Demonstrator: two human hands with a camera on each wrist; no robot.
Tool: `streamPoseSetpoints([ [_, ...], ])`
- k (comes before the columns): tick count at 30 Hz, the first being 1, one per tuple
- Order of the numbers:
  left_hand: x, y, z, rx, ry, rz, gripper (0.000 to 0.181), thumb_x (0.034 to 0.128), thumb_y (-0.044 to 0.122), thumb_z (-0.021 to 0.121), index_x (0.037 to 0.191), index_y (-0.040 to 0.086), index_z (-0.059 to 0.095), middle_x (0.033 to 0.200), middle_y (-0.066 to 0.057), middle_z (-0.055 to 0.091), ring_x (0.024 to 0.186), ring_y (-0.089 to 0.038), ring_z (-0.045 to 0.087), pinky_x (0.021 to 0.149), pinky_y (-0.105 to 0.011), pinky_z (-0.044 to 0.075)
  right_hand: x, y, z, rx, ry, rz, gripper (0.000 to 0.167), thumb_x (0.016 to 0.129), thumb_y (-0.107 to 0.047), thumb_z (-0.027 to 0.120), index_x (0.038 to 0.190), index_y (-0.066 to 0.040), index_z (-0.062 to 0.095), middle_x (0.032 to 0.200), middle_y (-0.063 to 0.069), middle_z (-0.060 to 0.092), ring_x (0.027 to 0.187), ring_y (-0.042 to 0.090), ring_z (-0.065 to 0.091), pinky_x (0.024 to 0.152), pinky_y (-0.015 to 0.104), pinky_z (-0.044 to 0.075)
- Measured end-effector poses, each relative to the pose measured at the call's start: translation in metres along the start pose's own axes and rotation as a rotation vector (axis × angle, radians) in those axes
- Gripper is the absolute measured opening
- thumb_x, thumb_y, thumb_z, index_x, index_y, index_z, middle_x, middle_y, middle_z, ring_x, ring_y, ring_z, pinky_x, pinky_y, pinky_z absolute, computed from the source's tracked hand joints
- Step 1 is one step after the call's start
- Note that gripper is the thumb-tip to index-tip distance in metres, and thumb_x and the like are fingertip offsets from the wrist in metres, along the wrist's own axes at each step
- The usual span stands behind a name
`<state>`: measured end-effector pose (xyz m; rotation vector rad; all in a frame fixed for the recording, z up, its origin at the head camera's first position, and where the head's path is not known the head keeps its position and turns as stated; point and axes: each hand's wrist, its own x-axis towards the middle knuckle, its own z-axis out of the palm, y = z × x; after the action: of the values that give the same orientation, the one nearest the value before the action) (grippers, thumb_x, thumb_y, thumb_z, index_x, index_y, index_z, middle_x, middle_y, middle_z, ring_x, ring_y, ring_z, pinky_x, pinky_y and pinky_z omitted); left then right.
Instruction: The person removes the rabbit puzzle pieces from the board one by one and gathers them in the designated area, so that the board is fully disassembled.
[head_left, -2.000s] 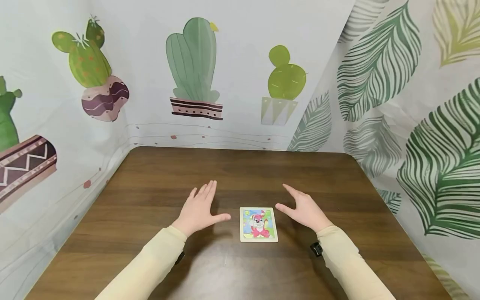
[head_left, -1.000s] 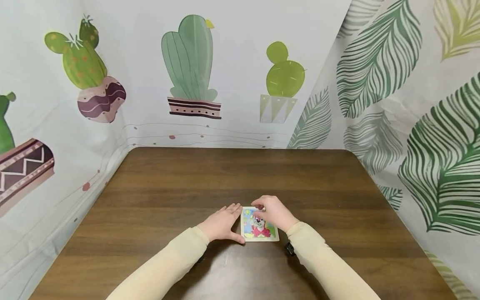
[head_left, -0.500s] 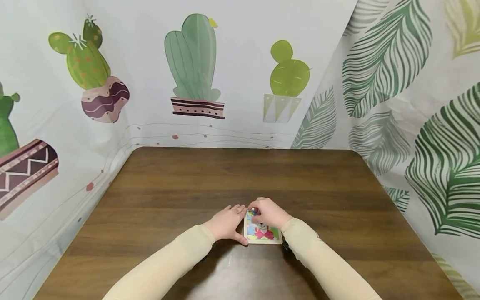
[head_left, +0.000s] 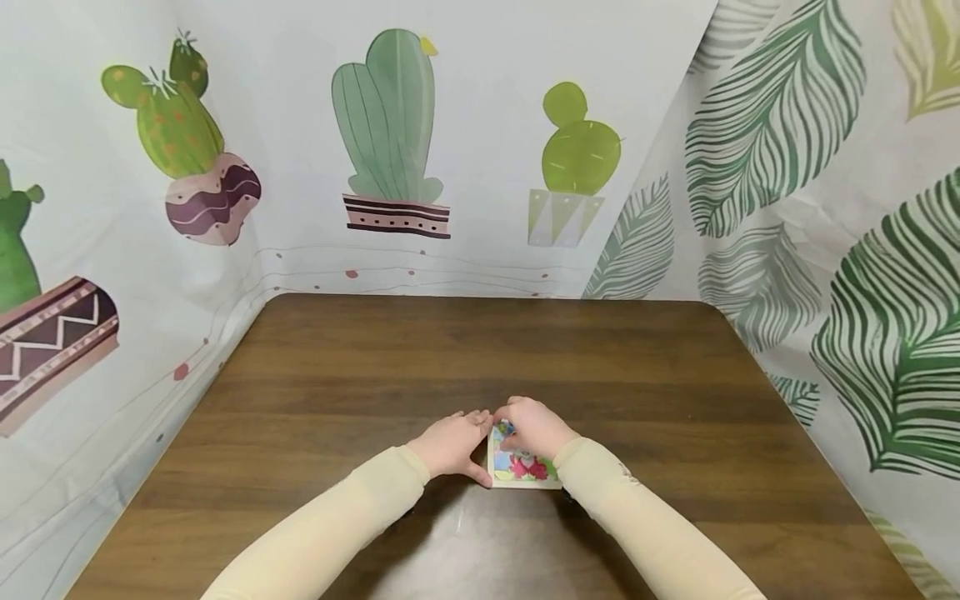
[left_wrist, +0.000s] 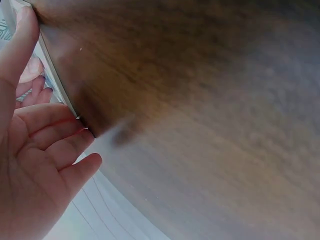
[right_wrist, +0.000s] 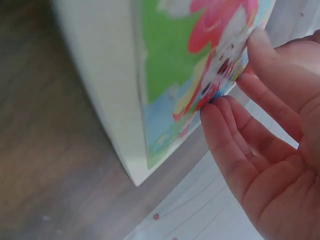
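A small square picture board (head_left: 528, 473) with a pale border and a pink cartoon dog lies flat on the brown table. My left hand (head_left: 455, 446) steadies its left side, the thumb by the near corner and straight fingers along the edge towards the far corner. Over the upper part of the picture is my right hand (head_left: 536, 427), its bent fingers and thumb touching the printed surface. In the right wrist view, the right hand (right_wrist: 280, 130) keeps thumb and fingertips apart on the picture (right_wrist: 170, 75). Whether any piece is loose under those fingertips cannot be made out.
The wooden table (head_left: 360, 350) extends around the board on all sides. Behind it and to both sides hangs a white cloth (head_left: 480, 167) printed with cacti and leaves.
Both hands have come inwards from beside the board, the left to its left edge, the right onto the picture. In the last half second the right fingers have shifted slightly at the upper left.
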<state>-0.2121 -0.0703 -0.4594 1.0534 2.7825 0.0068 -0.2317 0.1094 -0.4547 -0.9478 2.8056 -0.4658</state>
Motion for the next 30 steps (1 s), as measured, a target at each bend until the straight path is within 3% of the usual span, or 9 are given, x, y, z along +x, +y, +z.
streamPoseSetpoints([
  [7, -0.005, -0.002, 0.007, -0.055, -0.023, -0.019, 0.099, 0.0738, 0.057, 0.071, 0.144, -0.004, 0.035, 0.149, -0.018, 0.036, 0.137, -0.028, 0.036, 0.107, -0.04, 0.036, 0.003, -0.002, 0.0, -0.056, -0.006, -0.036, 0.044, 0.073, -0.022, 0.082, 0.112, -0.008, 0.068, 0.101, 0.006, 0.063, 0.088, 0.018, 0.059, 0.085, 0.034, 0.051],
  [17, 0.001, -0.005, 0.003, -0.057, 0.073, -0.005, 0.098, 0.0635, 0.059, 0.078, 0.137, 0.001, 0.049, 0.137, -0.017, 0.051, 0.125, -0.026, 0.051, 0.098, -0.033, 0.045, 0.009, 0.0, -0.002, -0.08, -0.036, -0.039, 0.04, 0.07, -0.025, 0.083, 0.106, -0.012, 0.068, 0.096, 0.003, 0.062, 0.083, 0.015, 0.057, 0.083, 0.033, 0.051],
  [18, 0.004, -0.009, 0.011, -0.055, 0.098, 0.009, 0.101, 0.0629, 0.063, 0.076, 0.138, 0.002, 0.048, 0.137, -0.017, 0.052, 0.124, -0.025, 0.052, 0.097, -0.033, 0.046, 0.01, 0.0, -0.002, -0.079, -0.04, -0.045, 0.04, 0.07, -0.025, 0.083, 0.105, -0.012, 0.068, 0.095, 0.003, 0.061, 0.083, 0.015, 0.056, 0.083, 0.033, 0.051],
  [20, 0.002, -0.009, 0.009, -0.058, 0.109, 0.016, 0.1, 0.0625, 0.063, 0.076, 0.137, 0.002, 0.049, 0.136, -0.017, 0.053, 0.122, -0.026, 0.054, 0.095, -0.034, 0.048, 0.012, 0.001, -0.002, -0.071, -0.049, -0.058, 0.041, 0.07, -0.026, 0.083, 0.104, -0.013, 0.066, 0.096, 0.004, 0.06, 0.082, 0.016, 0.054, 0.081, 0.032, 0.051],
  [24, 0.004, -0.008, 0.01, -0.041, 0.111, 0.015, 0.102, 0.0619, 0.063, 0.076, 0.139, 0.004, 0.047, 0.138, -0.015, 0.052, 0.124, -0.024, 0.053, 0.095, -0.033, 0.047, 0.014, 0.004, -0.001, -0.04, -0.084, -0.06, 0.044, 0.07, -0.027, 0.082, 0.106, -0.014, 0.061, 0.095, 0.004, 0.053, 0.078, 0.015, 0.049, 0.075, 0.029, 0.049],
  [25, 0.001, -0.003, 0.002, -0.038, 0.089, 0.001, 0.1, 0.0619, 0.059, 0.078, 0.138, 0.003, 0.049, 0.138, -0.015, 0.052, 0.123, -0.025, 0.053, 0.095, -0.033, 0.048, 0.015, 0.005, -0.001, -0.03, -0.093, -0.054, 0.045, 0.071, -0.027, 0.082, 0.107, -0.015, 0.059, 0.096, 0.004, 0.051, 0.077, 0.015, 0.049, 0.073, 0.028, 0.048],
  [26, 0.003, -0.002, 0.002, -0.027, 0.083, -0.003, 0.1, 0.0617, 0.06, 0.078, 0.138, 0.003, 0.048, 0.138, -0.015, 0.051, 0.124, -0.024, 0.052, 0.095, -0.033, 0.047, 0.015, 0.006, -0.001, -0.02, -0.101, -0.044, 0.046, 0.071, -0.027, 0.082, 0.108, -0.015, 0.057, 0.096, 0.003, 0.05, 0.077, 0.015, 0.049, 0.072, 0.028, 0.048],
  [30, 0.005, 0.002, 0.002, 0.001, 0.062, -0.016, 0.1, 0.0619, 0.061, 0.077, 0.138, 0.002, 0.049, 0.139, -0.014, 0.05, 0.124, -0.024, 0.052, 0.096, -0.033, 0.047, 0.014, 0.008, -0.001, 0.024, -0.099, -0.022, 0.045, 0.07, -0.026, 0.082, 0.101, -0.015, 0.051, 0.093, 0.0, 0.049, 0.077, 0.015, 0.05, 0.072, 0.028, 0.047],
])
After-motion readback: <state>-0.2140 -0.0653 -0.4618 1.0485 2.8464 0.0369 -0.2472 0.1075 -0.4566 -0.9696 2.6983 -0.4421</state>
